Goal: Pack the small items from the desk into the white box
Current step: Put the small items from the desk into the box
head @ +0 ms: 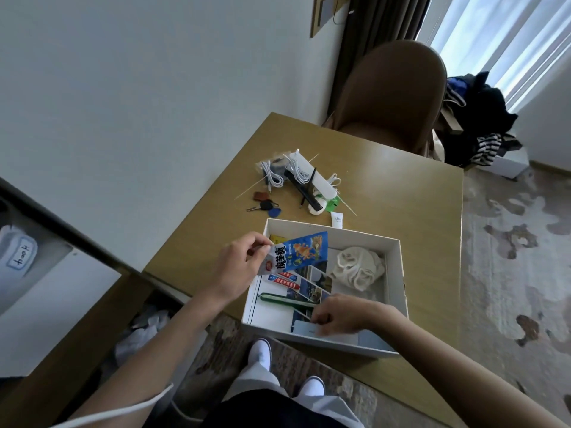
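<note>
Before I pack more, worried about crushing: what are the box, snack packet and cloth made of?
Box: seemingly stiff white card, matte, thin straight walls. Snack packet: glossy printed plastic film, probably; it flexes in the left hand. Cloth: soft cream fabric, crumpled.

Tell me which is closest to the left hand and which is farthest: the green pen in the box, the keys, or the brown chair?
From the left hand:
1. Green pen, just below it, lying in the white box.
2. Keys, up the desk beyond the box's far wall.
3. Brown chair, past the desk's far end, easily farthest.
</note>
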A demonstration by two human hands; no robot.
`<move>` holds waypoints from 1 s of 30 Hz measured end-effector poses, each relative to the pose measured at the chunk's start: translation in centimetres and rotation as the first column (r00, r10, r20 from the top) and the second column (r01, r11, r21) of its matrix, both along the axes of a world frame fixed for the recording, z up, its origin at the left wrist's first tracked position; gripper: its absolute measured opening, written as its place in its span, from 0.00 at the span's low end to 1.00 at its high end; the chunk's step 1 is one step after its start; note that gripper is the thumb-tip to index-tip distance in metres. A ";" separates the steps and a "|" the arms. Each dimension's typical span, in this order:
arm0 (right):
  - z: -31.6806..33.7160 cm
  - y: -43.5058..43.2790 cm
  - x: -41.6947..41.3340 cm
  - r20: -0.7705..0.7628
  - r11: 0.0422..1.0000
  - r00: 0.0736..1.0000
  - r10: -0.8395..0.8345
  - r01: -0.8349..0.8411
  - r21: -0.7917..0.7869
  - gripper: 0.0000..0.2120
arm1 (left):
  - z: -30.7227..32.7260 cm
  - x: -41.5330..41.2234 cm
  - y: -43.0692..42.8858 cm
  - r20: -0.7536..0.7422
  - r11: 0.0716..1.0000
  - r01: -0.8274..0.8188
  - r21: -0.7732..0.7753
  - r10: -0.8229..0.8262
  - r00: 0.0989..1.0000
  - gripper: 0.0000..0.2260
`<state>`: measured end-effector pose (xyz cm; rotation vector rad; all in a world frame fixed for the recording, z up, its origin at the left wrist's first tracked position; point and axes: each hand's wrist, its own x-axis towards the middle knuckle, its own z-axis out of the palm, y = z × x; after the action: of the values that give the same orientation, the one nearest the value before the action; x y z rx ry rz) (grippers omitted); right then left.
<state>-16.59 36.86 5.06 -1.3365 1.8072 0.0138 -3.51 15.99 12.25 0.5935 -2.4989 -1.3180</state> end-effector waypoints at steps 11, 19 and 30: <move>-0.3 -0.2 0.8 -0.102 0.994 0.995 -0.008 -0.004 -0.111 0.15 | -0.7 -3.2 -0.5 0.045 0.986 0.167 0.003 -0.167 0.985 0.04; 0.6 -1.3 1.3 -0.171 0.943 0.969 0.181 -0.220 -0.251 0.23 | -1.7 -3.9 -0.3 0.046 0.980 0.198 0.014 -0.198 0.979 0.04; 1.4 -3.6 2.2 -0.178 0.923 0.930 0.323 -0.351 -0.159 0.12 | -2.0 -3.8 -1.6 0.066 0.983 0.182 0.020 -0.183 0.981 0.03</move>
<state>-14.41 33.23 6.46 -1.8146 1.7087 0.1354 -7.30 14.38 10.21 0.4263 -2.6560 -1.4015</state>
